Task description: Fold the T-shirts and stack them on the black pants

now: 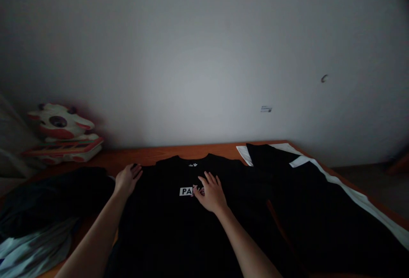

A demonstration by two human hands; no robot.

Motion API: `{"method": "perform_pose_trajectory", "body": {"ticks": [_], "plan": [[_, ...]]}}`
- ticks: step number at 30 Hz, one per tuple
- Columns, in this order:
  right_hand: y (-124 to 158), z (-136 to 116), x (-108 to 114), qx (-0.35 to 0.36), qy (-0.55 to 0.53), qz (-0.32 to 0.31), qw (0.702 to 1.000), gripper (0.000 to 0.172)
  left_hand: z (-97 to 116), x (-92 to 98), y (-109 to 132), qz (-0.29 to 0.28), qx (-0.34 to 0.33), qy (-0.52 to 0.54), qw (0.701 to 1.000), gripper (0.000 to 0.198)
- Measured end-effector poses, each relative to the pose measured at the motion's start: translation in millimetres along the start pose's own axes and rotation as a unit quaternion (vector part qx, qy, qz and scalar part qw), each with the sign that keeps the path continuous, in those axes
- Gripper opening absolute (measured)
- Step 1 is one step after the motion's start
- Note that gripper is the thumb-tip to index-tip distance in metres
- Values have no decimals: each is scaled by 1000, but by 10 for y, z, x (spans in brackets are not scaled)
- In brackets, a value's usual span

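Note:
A black T-shirt [166,222] lies spread out in front of me, its neckline at the far side and a white-and-pink print with the letters "PA" on the chest. Over that print rests my right hand [211,193], fingers spread, hiding part of the picture. My left hand [128,180] is at the shirt's left sleeve, fingers stretched out and touching or just above the cloth. Neither hand grips anything that I can see. The lower part of the shirt is too dark to make out folds.
To the right lies another black garment [319,201] with white edging. A dark clothing heap [54,197] and a light grey cloth [38,244] are at the left. Behind them stands a cow-shaped toy keyboard [67,135]. The wooden surface [143,155] meets a pale wall [198,65].

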State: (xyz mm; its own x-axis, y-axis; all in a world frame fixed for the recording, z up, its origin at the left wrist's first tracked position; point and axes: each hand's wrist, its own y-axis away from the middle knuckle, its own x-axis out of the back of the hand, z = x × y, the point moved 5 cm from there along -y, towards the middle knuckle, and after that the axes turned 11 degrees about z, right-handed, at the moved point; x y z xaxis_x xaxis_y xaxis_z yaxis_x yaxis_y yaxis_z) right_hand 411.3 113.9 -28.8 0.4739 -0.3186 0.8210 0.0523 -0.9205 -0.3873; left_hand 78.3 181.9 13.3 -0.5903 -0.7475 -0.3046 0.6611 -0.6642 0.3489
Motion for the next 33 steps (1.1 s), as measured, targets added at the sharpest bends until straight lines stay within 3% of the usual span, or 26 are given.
{"method": "perform_pose_trajectory", "body": {"ticks": [6,8,10,12,13,15,17,19,20,22,27,31,33], "plan": [[-10,8,-11,6,3,7,1000,53,9,69,579,-70,-173,51,981,16],[-11,11,-16,5,4,6,1000,54,-88,104,764,-122,-206,16,971,26],[-10,15,-20,2,5,1,1000,55,-230,123,933,-204,-197,-66,957,42],[-10,16,-21,1,5,-4,1000,56,-404,139,1119,-322,-152,-190,915,53],[-9,16,-20,0,6,-7,1000,56,-477,161,1220,-381,-140,-257,877,54],[-9,14,-15,0,6,-8,1000,56,-524,234,1373,-440,-197,-370,794,49],[-8,10,-10,2,6,-9,1000,56,-425,318,1423,-386,-352,-442,729,41],[-7,5,-8,4,5,-6,1000,55,-276,430,1412,-269,-501,-488,662,40],[-6,4,-8,4,5,-5,1000,55,-218,496,1388,-218,-545,-510,629,44],[-5,5,-10,3,6,-1,1000,54,-150,635,1293,-156,-563,-567,580,54],[-2,10,-25,5,10,1,1000,54,-92,910,1096,-156,-465,-677,549,59],[3,11,-38,6,13,-2,1000,53,-64,907,1142,-159,-485,-662,549,40],[7,5,-23,4,13,-2,1000,53,-78,888,1174,-159,-501,-637,563,35]]}}
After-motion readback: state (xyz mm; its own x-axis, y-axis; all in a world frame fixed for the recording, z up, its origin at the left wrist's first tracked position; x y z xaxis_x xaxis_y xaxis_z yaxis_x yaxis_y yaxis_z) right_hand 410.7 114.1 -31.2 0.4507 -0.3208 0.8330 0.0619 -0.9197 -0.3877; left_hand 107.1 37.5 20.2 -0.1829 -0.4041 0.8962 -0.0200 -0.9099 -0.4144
